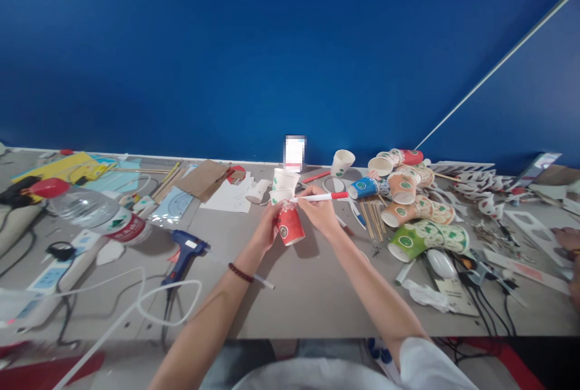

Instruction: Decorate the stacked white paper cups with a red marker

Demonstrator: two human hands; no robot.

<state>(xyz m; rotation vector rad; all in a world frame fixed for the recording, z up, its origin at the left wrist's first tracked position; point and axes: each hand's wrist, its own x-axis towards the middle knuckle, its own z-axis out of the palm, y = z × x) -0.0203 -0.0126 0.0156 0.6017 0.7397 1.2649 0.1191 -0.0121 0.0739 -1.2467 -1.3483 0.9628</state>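
My left hand (267,225) is closed around the side of a red paper cup (290,225) with a pale pattern and a round logo, tilted above the grey table. White paper cups (285,179) with green leaf marks show just beyond the red one; whether they are joined to it I cannot tell. A white marker pen (324,197) with a red end is gripped in my right hand (318,207). Its other end points left, at the upper edge of the red cup. My fingertips partly hide the pen's tip.
Left lie a hot glue gun (185,252), a water bottle (97,211), a power strip (67,278) and cardboard (203,179). Right are stacked paper cups (410,243), wooden sticks (374,219) and cables. Another person's hand (567,239) shows at the right edge. A blue wall stands behind.
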